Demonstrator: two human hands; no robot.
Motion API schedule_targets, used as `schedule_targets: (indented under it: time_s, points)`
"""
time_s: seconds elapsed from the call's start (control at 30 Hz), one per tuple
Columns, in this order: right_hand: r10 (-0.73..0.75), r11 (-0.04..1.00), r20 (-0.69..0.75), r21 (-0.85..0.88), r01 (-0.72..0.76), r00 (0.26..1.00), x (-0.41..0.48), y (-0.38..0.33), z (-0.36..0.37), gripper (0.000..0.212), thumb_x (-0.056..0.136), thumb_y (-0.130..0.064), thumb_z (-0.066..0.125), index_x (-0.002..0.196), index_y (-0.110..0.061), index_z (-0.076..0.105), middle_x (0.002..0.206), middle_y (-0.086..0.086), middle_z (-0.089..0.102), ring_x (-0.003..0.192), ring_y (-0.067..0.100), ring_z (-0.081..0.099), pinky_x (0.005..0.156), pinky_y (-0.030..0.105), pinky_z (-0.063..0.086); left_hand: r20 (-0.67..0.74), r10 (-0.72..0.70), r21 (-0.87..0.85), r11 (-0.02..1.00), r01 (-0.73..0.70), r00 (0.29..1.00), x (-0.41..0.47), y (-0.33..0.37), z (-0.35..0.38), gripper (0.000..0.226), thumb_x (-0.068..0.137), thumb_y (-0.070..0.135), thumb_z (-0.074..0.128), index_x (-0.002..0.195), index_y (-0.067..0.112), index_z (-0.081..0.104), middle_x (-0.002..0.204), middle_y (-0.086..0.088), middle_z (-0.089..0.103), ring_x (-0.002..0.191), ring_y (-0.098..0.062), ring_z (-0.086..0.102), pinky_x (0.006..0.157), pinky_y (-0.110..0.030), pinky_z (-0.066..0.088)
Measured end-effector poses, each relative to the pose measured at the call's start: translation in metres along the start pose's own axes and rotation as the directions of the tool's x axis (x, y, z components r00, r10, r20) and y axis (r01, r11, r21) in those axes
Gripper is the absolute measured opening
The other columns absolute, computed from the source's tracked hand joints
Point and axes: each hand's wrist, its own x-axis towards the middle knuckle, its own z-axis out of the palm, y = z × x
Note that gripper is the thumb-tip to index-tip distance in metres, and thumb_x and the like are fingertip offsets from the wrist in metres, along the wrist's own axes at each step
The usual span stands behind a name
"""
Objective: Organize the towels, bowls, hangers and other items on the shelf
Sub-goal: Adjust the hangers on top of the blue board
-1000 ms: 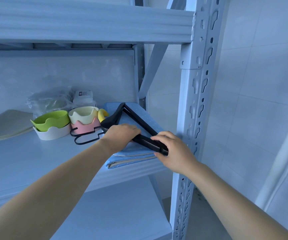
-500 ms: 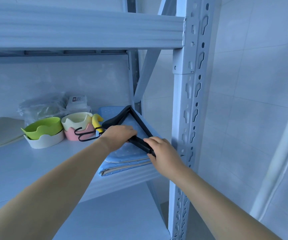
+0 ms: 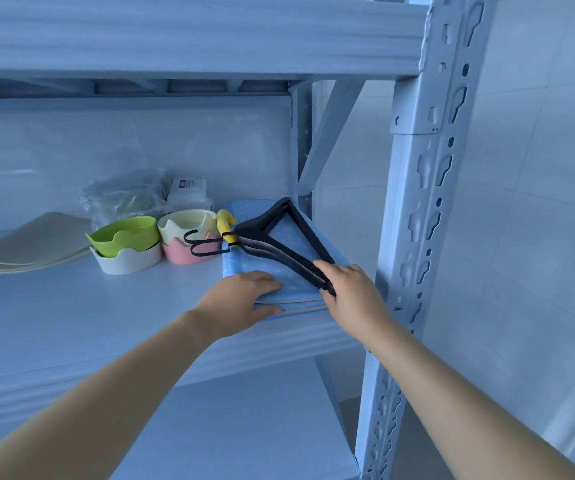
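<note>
A pale metal shelf stands against a tiled wall, with a perforated upright post at its near right corner, another board overhead and a lower board beneath; on the middle board, at the right end, lies a folded stack of blue towels, and the black hangers lie on top of it, their hooks reaching left off the stack toward the bowls; a yellow curved piece sits by the hooks; the left hand rests on the near left corner of the towels, fingers laid flat on top and thumb along the near edge; the right hand grips the near end of the hangers, fingers curled round the bars; left of the towels a green bowl sits nested in a white bowl, and just beside them a cream bowl sits in a pink bowl; what these bowls hold cannot be seen; behind them, far against the wall, are a crumpled clear plastic bag and a white labelled packet; a flat beige cloth lies at the far left.
</note>
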Motion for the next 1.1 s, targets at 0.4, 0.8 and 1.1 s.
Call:
schedule_targets:
  time_s: [0.4,0.8,1.1]
  points:
    - [0.023,0.997,-0.087,0.071,-0.017,0.996,0.002,0.006,0.011,0.046,0.091,-0.01,0.053,0.136,-0.016,0.044,0.116,0.001,0.062,0.105,0.025,0.049,0.085,0.032,0.042,-0.007,-0.028,-0.016,0.999,0.028,1.0,0.012,-0.004,0.005,0.045,0.091,0.042,0.053,0.134,0.029,0.048,0.138,0.007,0.046,0.125,-0.014,0.045,0.099,-0.023,0.035]
    - [0.06,0.99,-0.154,0.139,-0.039,0.986,0.021,0.011,0.032,0.047,0.091,-0.011,0.054,0.137,-0.016,0.043,0.124,-0.001,0.06,0.11,0.025,0.048,0.09,0.032,0.041,0.006,-0.062,-0.022,0.998,0.062,0.998,0.034,-0.023,0.01,0.045,0.092,0.041,0.053,0.134,0.027,0.048,0.136,0.006,0.048,0.124,-0.015,0.045,0.099,-0.024,0.035]
    - [0.095,0.985,-0.119,0.156,-0.075,0.988,0.039,0.012,0.035,0.047,0.093,-0.014,0.052,0.138,-0.015,0.042,0.12,0.002,0.062,0.106,0.027,0.049,0.087,0.035,0.044,0.012,-0.072,-0.009,0.997,0.072,0.997,0.045,-0.033,0.01,0.045,0.092,0.039,0.053,0.134,0.024,0.049,0.133,0.003,0.05,0.122,-0.016,0.047,0.098,-0.024,0.035]
